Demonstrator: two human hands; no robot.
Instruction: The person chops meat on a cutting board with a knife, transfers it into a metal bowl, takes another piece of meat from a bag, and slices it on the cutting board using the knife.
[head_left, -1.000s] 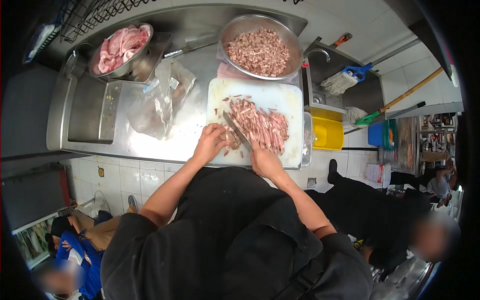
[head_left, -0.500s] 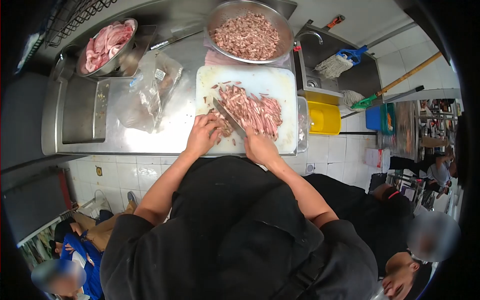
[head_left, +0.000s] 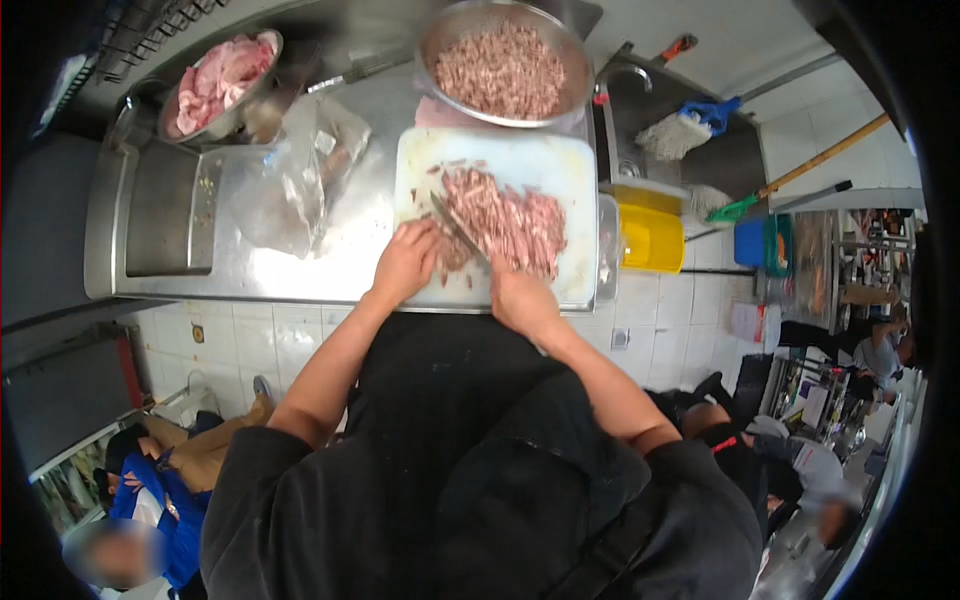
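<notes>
On the white cutting board point(head_left: 582, 165) lies a spread of meat cut into thin strips point(head_left: 525, 230), with small bits of meat point(head_left: 453, 252) near its left side. My right hand point(head_left: 523, 300) grips a knife point(head_left: 458, 226) by its handle, which the fingers hide. The blade slants up and left across the meat's left edge. Close to the blade, my left hand point(head_left: 405, 260) rests with bent fingers against the small bits, apparently holding them; the fingertips are blurred. Beyond the board stands a metal bowl point(head_left: 427, 62) filled with diced meat point(head_left: 500, 75).
A bowl of larger raw meat pieces point(head_left: 225, 80) stands at the far left beside a sink basin point(head_left: 170, 230). A clear plastic bag point(head_left: 300, 190) lies left of the board. Right are a yellow tub point(head_left: 652, 240), mops point(head_left: 680, 130) and people point(head_left: 800, 470). Another person point(head_left: 165, 500) is lower left.
The view has shifted slightly. My left fingers sit a little differently on the bits, and the knife stays at the meat's left edge. A person in black at lower right has moved away.
</notes>
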